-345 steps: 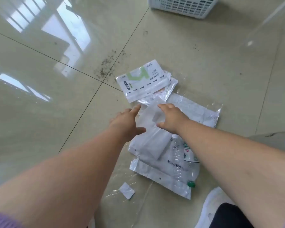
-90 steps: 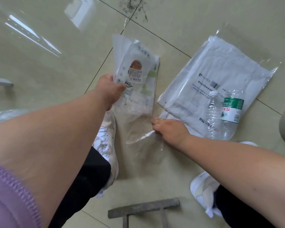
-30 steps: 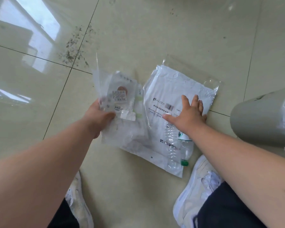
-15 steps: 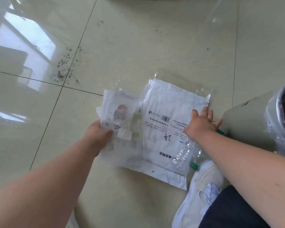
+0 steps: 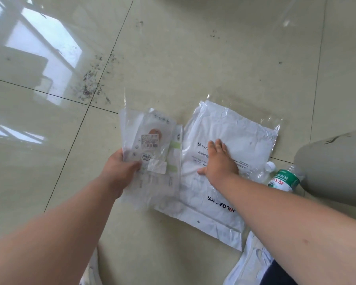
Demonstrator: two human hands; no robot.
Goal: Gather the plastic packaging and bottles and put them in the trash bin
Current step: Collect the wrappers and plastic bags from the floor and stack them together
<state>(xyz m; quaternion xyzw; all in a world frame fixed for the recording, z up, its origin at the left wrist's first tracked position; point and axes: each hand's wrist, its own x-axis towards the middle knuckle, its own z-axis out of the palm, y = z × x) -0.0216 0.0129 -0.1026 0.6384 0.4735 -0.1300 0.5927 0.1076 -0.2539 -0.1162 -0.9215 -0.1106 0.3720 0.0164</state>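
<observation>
My left hand (image 5: pixel 119 167) grips a bundle of small clear plastic packages (image 5: pixel 150 147) with printed labels, held just above the floor. To its right a large white plastic mailer bag (image 5: pixel 234 136) lies flat on the tiles. My right hand (image 5: pixel 218 161) rests flat on this bag with fingers spread, holding nothing. Two clear plastic bottles lie at the bag's right edge: one with a white cap (image 5: pixel 261 171) and one with a green label (image 5: pixel 284 179). The grey trash bin (image 5: pixel 335 167) lies on its side right beside them.
Glossy beige floor tiles (image 5: pixel 173 58) with dark specks of dirt (image 5: pixel 93 87) lie beyond the bags. My white shoes (image 5: pixel 253 262) are at the bottom, close to the mailer bag's near corner.
My right hand moved left from the bag's right edge onto its middle. The bottles now lie uncovered beside the bin. My left hand keeps its bundle.
</observation>
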